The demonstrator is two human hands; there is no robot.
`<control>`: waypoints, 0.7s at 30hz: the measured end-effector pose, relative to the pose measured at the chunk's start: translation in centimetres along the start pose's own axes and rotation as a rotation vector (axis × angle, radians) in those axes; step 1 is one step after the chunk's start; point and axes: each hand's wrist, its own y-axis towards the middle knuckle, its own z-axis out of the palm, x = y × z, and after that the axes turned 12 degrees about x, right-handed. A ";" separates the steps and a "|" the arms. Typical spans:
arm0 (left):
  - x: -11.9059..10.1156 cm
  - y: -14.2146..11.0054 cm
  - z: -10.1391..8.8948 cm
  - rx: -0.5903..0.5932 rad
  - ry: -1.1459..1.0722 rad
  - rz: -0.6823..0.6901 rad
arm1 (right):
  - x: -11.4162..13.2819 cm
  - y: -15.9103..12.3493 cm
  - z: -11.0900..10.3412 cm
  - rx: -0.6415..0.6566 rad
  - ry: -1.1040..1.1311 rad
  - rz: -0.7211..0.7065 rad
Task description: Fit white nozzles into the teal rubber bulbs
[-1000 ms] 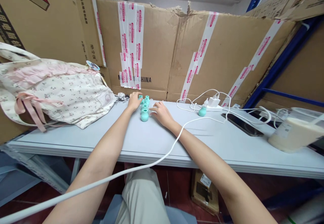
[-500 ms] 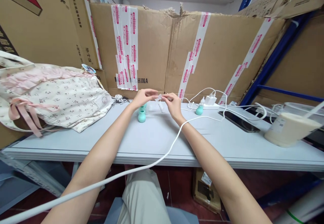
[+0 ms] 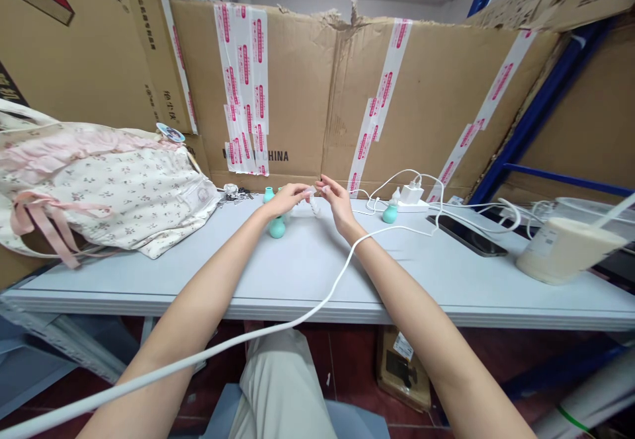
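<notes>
My left hand [image 3: 288, 199] is closed, its fingertips pinching a small translucent plastic piece [image 3: 311, 194] above the tabletop. Close by on the right, my right hand [image 3: 338, 202] is also pinched, around what looks like another small pale translucent piece [image 3: 325, 190]; its exact shape is too small to tell. Below the fingertips, several clear plastic pieces [image 3: 315, 209] lie on the table. A teal squeeze bulb [image 3: 277, 227] stands upright beneath my left wrist. Behind that hand another teal bulb [image 3: 268, 194] shows its neck, while others are partly hidden.
Farther right stands a teal bulb [image 3: 389, 213] with a clear nozzle on top, near a white power strip [image 3: 413, 207]. A white cable [image 3: 297, 322] crosses over my right forearm. A phone [image 3: 466, 235], a cup [image 3: 560, 254] and a floral bag [image 3: 109, 188] flank the workspace.
My hands have left the row of teal bulbs and come together just right of it, lifting small translucent pieces. Over the last half second the fingertips have drawn slightly apart.
</notes>
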 end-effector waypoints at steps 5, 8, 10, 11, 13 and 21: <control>0.0 0.5 1.0 -0.027 -0.069 -0.027 | 1.0 -0.7 0.1 -0.066 0.087 -0.024; -0.4 0.7 1.4 -0.070 -0.116 -0.045 | 1.5 -0.7 0.2 -0.087 0.065 -0.001; -0.8 0.6 1.6 -0.094 -0.132 -0.025 | 1.5 -0.7 0.3 -0.092 0.057 0.012; -1.0 0.6 1.7 -0.098 -0.133 -0.012 | 1.5 -0.7 0.4 -0.101 0.054 0.016; -1.4 0.5 1.8 -0.106 -0.102 -0.013 | 1.2 -0.7 0.6 -0.134 0.039 0.029; -2.2 0.2 2.3 -0.136 0.135 -0.075 | 0.9 -0.7 0.4 -0.131 0.122 0.124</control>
